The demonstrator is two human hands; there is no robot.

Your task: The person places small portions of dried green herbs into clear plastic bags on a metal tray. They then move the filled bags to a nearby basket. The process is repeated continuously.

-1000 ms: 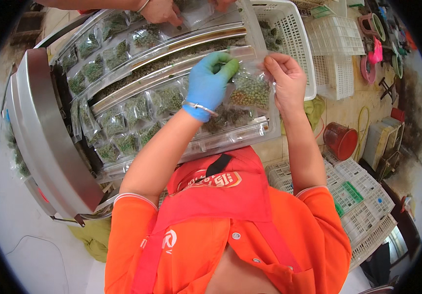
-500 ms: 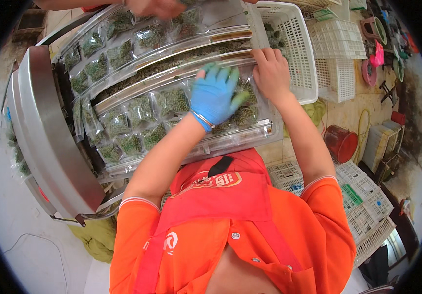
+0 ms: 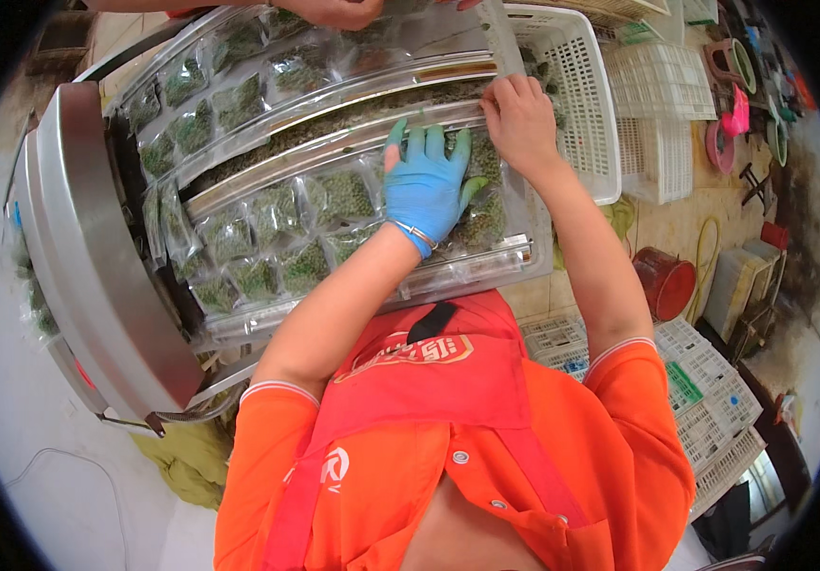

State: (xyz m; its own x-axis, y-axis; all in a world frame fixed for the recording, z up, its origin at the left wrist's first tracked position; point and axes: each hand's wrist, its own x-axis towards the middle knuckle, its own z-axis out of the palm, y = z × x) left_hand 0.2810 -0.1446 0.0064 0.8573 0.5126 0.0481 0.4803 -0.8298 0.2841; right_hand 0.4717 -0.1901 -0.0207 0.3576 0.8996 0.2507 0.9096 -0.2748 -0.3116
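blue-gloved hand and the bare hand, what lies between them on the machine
Head view: between the left hand and right hand lies a clear pouch of green bits, against the metal bar.

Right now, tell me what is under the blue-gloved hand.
The left hand in the blue glove lies flat on clear bags of green stuff in the sealing machine's tray. The bag right beneath the palm is covered.

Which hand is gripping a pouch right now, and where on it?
Neither: left hand lies flat on the pouches; right hand presses their top edge.

floor (image 3: 19,400): pale, bare | white crates (image 3: 714,400) | red bucket (image 3: 665,284)
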